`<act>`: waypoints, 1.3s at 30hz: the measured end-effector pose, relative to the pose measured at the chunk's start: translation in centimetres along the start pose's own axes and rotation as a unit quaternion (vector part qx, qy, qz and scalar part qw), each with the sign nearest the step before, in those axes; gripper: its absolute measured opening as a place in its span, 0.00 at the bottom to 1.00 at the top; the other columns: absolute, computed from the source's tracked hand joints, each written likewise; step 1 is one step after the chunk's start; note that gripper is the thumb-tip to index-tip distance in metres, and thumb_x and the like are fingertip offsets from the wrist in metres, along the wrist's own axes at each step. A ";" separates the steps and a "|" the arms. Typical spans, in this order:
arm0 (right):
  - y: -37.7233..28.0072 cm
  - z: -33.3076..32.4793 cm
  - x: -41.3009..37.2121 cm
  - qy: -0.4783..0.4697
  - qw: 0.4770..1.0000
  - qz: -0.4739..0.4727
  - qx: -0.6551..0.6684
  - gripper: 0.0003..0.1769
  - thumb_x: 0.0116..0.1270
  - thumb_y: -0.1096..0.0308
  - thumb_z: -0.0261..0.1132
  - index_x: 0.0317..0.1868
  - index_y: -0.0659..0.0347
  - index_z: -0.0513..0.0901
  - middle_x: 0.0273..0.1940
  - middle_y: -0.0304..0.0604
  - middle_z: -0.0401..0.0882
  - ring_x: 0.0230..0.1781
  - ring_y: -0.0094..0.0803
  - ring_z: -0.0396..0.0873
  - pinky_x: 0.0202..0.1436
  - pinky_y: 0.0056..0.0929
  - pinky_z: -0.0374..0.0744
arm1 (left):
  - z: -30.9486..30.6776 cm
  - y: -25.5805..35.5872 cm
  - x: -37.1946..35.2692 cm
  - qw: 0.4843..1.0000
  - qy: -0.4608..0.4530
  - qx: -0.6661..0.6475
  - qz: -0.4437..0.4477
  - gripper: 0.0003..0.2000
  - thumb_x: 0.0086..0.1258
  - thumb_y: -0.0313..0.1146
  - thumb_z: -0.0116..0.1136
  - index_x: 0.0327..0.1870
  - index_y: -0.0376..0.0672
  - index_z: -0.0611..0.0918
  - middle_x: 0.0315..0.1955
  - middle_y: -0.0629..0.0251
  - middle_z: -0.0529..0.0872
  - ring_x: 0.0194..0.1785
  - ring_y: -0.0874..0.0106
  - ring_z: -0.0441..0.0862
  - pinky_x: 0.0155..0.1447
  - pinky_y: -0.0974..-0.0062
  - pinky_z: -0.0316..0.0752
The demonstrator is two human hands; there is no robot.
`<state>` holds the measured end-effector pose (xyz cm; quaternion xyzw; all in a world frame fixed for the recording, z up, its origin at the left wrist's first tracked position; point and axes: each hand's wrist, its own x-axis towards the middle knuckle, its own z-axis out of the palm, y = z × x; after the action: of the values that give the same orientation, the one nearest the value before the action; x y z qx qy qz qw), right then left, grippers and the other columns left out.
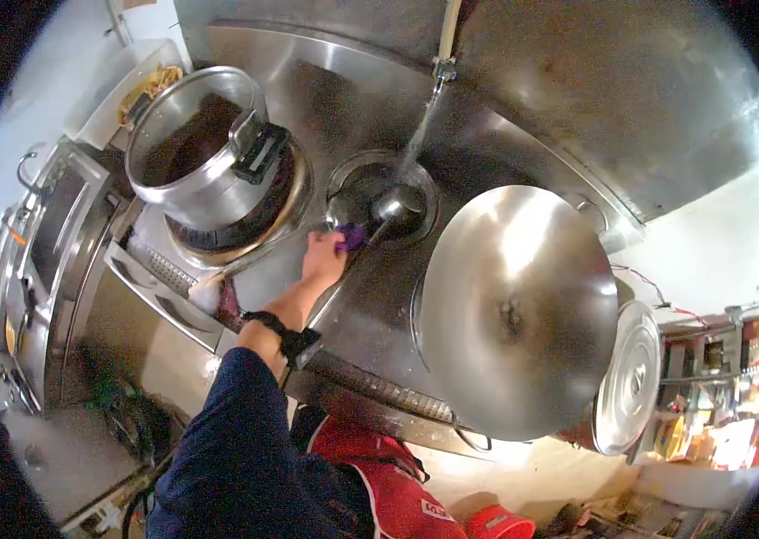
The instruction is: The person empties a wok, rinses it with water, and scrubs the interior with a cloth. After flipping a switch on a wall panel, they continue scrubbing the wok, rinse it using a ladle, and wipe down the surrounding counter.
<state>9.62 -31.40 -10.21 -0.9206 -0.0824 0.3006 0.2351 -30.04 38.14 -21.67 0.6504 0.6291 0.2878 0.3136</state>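
Observation:
My left hand (326,255), at the end of a navy sleeve with a black watch, is closed around a crumpled purple cloth or scrubber (352,236). It rests beside a metal ladle (399,207), near where the handle meets the bowl. The ladle's bowl sits over a round metal basin (348,180) set in the steel counter. From a tap (443,70) at the back, a stream of water (418,139) runs down toward the ladle. My right hand is not in view.
A large steel wok (523,305) stands tilted on the right, a metal lid (628,377) behind it. On the left, a deep pot (218,189) with a clamp-like handle sits on a burner. Crowded shelves (721,395) are far right; a red container (498,521) is low.

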 end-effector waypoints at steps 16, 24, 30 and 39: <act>4.1 11.4 -11.0 -0.141 0.989 0.031 -0.016 0.11 0.72 0.64 0.61 0.33 0.62 0.76 0.26 0.30 0.71 0.26 0.19 0.68 0.28 0.24 0.69 | -4.7 -2.6 -11.3 0.957 -0.224 0.120 -0.138 0.24 0.72 0.37 0.55 0.64 0.39 0.64 0.47 0.40 0.83 0.51 0.43 0.82 0.53 0.46 0.77; 6.8 12.2 -11.2 -0.201 0.980 -0.005 -0.014 0.10 0.72 0.65 0.61 0.33 0.62 0.76 0.25 0.31 0.71 0.25 0.20 0.68 0.28 0.25 0.69 | -4.3 -3.3 -9.9 0.990 -0.108 0.089 -0.007 0.17 0.71 0.36 0.53 0.56 0.37 0.71 0.41 0.40 0.85 0.45 0.39 0.83 0.49 0.46 0.78; 5.4 13.1 -9.0 -0.157 0.971 0.086 0.155 0.12 0.71 0.66 0.61 0.29 0.62 0.76 0.24 0.31 0.72 0.25 0.19 0.67 0.28 0.26 0.69 | -3.5 0.9 -7.1 0.865 -0.243 -0.327 -0.292 0.16 0.73 0.44 0.58 0.44 0.39 0.74 0.19 0.64 0.76 0.19 0.65 0.76 0.21 0.63 0.69; 5.9 14.6 -10.1 -0.134 0.991 -0.028 -0.008 0.09 0.66 0.60 0.66 0.39 0.56 0.84 0.34 0.43 0.85 0.32 0.34 0.83 0.32 0.37 0.79 | -6.3 4.5 -6.9 0.469 -0.393 -0.706 -0.357 0.16 0.81 0.42 0.50 0.29 0.47 0.73 0.16 0.81 0.69 0.15 0.87 0.66 0.21 0.84 0.71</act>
<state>-7.12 -33.98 -18.19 -0.8711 -0.1415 0.4140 0.2232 -32.36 31.52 -14.05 -0.0281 0.2013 0.2116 0.9560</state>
